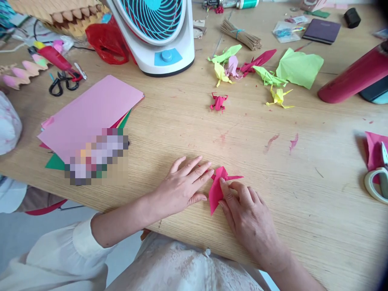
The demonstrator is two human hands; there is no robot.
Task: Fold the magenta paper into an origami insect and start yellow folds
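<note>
A deep-pink folded paper figure lies near the table's front edge, with a pointed body towards me and thin limbs out to both sides. My right hand pinches its right edge between thumb and fingers. My left hand is open, palm down with fingers stretched out, and its fingertips reach the figure's left limb, partly hiding it. Beyond the hands sits a finished-looking red paper frog. A yellow paper frog stands further right, near several other folded figures.
A white fan stands at the back. Pink paper sheets are stacked at left, near black-handled scissors and a blurred-out item. On the right are a red bottle, a tape roll and green paper.
</note>
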